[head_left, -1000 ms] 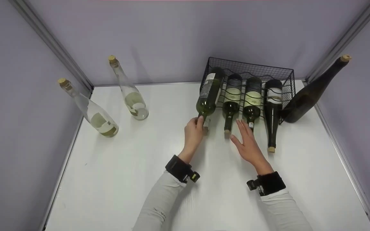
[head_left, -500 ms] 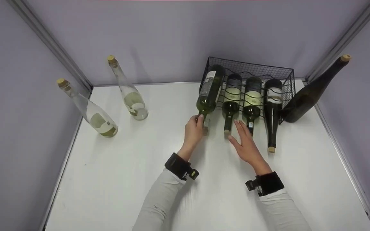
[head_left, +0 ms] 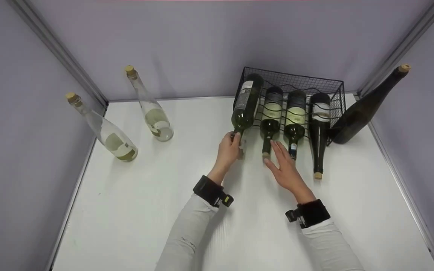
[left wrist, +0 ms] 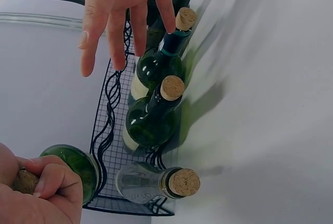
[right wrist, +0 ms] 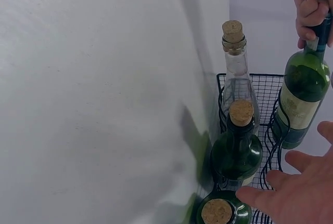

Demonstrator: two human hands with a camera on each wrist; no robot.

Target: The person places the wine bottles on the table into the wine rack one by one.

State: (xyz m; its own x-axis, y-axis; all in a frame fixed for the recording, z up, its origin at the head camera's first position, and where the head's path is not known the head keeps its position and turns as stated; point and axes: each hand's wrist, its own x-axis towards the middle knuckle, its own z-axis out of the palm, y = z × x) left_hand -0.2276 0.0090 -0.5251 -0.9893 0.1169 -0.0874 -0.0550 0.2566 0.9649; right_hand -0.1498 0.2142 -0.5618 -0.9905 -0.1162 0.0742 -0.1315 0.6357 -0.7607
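Note:
My left hand (head_left: 228, 152) grips the neck of a green wine bottle (head_left: 246, 101), whose base is turned toward the back wall over the left end of a black wire rack (head_left: 294, 76). In the right wrist view that bottle (right wrist: 301, 91) leans above the rack with its pale label showing. Below it, a clear corked bottle (left wrist: 140, 182) lies in the rack, as the left wrist view shows. My right hand (head_left: 285, 171) is spread, fingers fairly straight, beside the corked neck of a green bottle (head_left: 271, 124); whether it touches it I cannot tell.
Two more bottles, one green (head_left: 295, 116) and one dark (head_left: 318, 139), lie in the rack with necks forward. Against its right side stands a tall dark bottle (head_left: 367, 105). Two clear corked bottles (head_left: 117, 145) stand at the table's left. Walls enclose the back and sides.
My left hand has moved slightly away from me, carrying the held bottle's base farther over the rack. My right hand has shifted a little left, toward the corked neck.

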